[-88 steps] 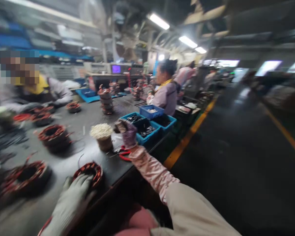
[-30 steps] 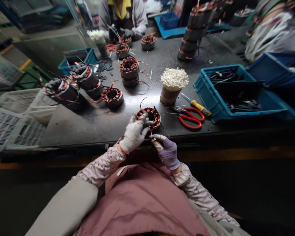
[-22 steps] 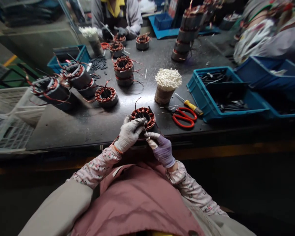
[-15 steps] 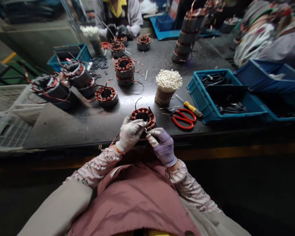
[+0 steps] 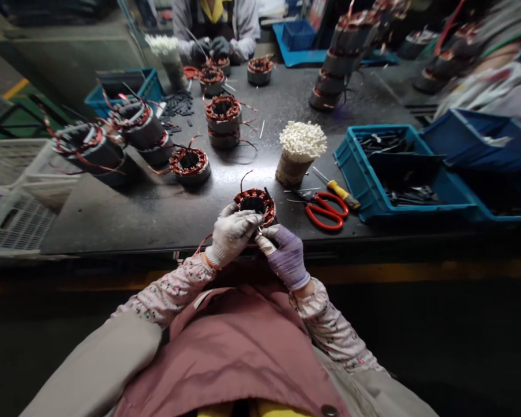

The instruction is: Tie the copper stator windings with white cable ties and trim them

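From where I stand, a copper-wound stator (image 5: 264, 202) sits at the near edge of the dark worktop (image 5: 125, 214), straight ahead of the worker. The left hand (image 5: 232, 234), white-gloved, is at its 7 o'clock, fingers curled over the near rim; I can't tell whether they grip it. At 5 o'clock the purple-gloved right hand (image 5: 286, 255) has thumb and forefinger pinched on a slim pale piece (image 5: 259, 230).

Around the stator, a holder packed with white-tipped sticks (image 5: 303, 142) stands toward 1 o'clock, red-handled cutters (image 5: 327, 211) lie at 3, and a teal bin (image 5: 373, 200) of black pieces lies beyond them, between 2 and 3. A lone stator (image 5: 190, 168) rests at 10 o'clock, a two-high stator stack (image 5: 223, 124) at 11. Near 12, a co-worker's dark-gloved hands (image 5: 219, 48) touch another stator.
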{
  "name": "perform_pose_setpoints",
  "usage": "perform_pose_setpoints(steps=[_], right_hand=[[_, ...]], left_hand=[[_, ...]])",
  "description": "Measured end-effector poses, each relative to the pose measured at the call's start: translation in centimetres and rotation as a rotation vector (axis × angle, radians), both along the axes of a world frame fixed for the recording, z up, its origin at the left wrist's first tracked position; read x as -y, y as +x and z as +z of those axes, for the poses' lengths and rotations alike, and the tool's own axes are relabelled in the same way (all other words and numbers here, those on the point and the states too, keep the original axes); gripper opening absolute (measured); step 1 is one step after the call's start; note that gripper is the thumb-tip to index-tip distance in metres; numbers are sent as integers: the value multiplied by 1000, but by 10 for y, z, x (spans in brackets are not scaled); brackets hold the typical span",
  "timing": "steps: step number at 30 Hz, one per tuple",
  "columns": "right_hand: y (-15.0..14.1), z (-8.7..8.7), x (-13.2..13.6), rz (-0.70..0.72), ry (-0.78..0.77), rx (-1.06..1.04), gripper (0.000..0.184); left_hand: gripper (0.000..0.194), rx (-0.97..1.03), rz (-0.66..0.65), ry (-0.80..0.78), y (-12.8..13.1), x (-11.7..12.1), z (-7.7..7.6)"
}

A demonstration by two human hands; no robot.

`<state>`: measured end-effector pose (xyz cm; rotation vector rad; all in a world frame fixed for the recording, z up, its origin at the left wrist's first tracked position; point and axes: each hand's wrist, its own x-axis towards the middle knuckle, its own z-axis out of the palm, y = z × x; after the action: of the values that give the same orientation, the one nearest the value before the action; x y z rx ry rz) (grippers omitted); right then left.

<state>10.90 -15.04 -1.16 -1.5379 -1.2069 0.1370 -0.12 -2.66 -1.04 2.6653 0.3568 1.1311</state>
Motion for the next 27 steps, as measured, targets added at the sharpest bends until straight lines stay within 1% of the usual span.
perform_pose_setpoints(steps=[3,5,11,13,15,18,20,22,25,27], right_hand=[[1,-1,-3,-16,-30,-33,15],[2,-2,-5,-32,-52,-53,13],[0,3,1,26,-25,-35,14],[-1,4,2,10,-22,-28,15],[0,2,-1,-11,-41,-39,16],[3,-6,-9,-25,-79,-36,17],[4,-11,-12,-44,-86,23,17],[3,-13,-11,-97,-64,138,17],[2,-11,-6,-196,-38,345,20],[2,-7,-4,-200,-52,456,23]], left_hand=[[24,30,-38,37,0,-1,1],[24,26,-45,33,0,-1,1],[27,-64,23,-45,-1,-1,-2],[28,-61,18,-48,0,0,-2],[28,-61,5,-35,-1,-1,-2],[27,-37,-16,4,-1,-2,-1],[27,-26,-30,22,-2,-3,0],[28,-51,-36,21,-2,-4,0],[31,-101,-25,17,-1,-4,-1],[31,-113,-13,26,0,-4,-2]])
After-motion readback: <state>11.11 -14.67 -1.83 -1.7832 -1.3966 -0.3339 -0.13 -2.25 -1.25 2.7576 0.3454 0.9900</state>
